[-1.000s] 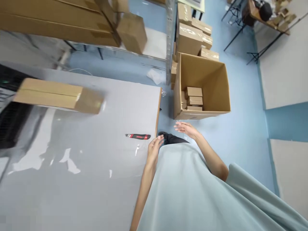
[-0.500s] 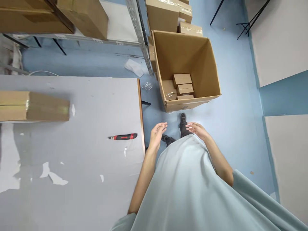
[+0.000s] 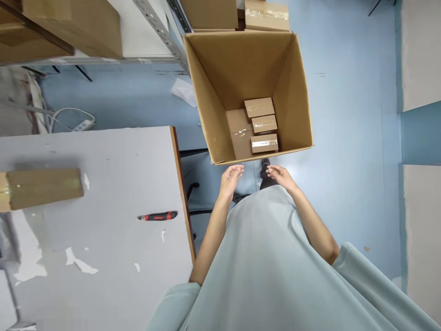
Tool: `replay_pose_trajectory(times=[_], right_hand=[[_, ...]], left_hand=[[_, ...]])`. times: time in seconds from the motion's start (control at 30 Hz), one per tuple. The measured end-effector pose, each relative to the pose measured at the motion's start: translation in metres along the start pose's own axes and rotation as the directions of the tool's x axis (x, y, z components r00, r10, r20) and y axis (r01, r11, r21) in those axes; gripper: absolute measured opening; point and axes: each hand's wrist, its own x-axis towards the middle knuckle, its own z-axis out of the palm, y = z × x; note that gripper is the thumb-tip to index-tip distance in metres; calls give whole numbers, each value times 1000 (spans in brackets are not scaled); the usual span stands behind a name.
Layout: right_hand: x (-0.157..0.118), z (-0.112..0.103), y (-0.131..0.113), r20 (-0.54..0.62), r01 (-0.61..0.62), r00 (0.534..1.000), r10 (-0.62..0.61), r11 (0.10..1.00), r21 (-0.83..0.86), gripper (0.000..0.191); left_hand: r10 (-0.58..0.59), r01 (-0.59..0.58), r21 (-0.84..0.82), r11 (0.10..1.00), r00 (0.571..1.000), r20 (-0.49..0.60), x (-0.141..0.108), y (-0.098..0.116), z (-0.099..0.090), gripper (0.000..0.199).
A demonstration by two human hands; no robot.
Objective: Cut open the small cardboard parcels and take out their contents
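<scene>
My left hand [image 3: 230, 180] is held in the air just below the near rim of a large open cardboard box [image 3: 203, 96], its fingers loosely curled and holding nothing. My right hand [image 3: 280, 177] hovers at about the same height on the other side of my shoe, likewise empty with fingers stretched inward. Inside the big box, three small taped cartons stand in a row: a far carton [image 3: 259, 107], a middle carton [image 3: 264, 124] and a near carton [image 3: 264, 143]. Part of the box's floor shows beside them.
Left of me a grey table [image 3: 113, 193] bears a red and black utility knife [image 3: 157, 216], a long taped carton [image 3: 44, 186] and torn paper scraps [image 3: 81, 263]. A metal shelf post [image 3: 161, 32] rises beside the big box. More cartons [image 3: 267, 16] stand behind it. White plastic [image 3: 184, 92] lies on the floor.
The view has moved closer to the big box, which now appears larger and shows more of its inside. The table and knife have shifted left in view. Both hands stay empty.
</scene>
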Motion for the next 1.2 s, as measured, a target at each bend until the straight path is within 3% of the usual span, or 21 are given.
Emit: replay_pose_trajectory(times=[0.13,0.2,0.27,0.4,0.47,0.53,0.67,0.87,1.1,1.2], right_hand=[[55,-45,-31,-4,148,988,-153,960,-238,32],[83,-64,-44,13,199,977,-215,878,-435,35],[107,-77,-49,26,195,972,-234,740,-643,37],[141,-82,-36,-20,55,985,-171,422,-905,40],[148,-78,-23,-45,8,986,-157,324,-946,45],[152,-74,-12,-43,8,982,-185,266,-964,46],[154,-72,-2,-13,33,981,-193,233,-972,41],[151,-74,1,-29,-4,997,-77,316,-949,40],[151,-75,5,-4,52,983,-182,303,-951,36],[149,-73,-2,-11,32,991,-135,318,-948,37]], left_hand=[[52,-44,223,974,998,-30,54,15,46,18],[111,-93,367,926,993,-27,78,20,64,16],[148,-116,532,839,989,-19,99,20,79,18],[63,23,828,561,996,-70,126,7,100,26],[37,99,891,443,991,-129,133,-3,106,30],[50,127,915,382,986,-158,137,-11,108,30],[22,137,935,326,988,-152,139,-21,104,26],[-46,151,942,301,988,-144,137,-24,101,22],[-69,157,942,297,987,-143,134,-19,103,24],[-83,175,938,298,984,-157,132,-13,106,25]])
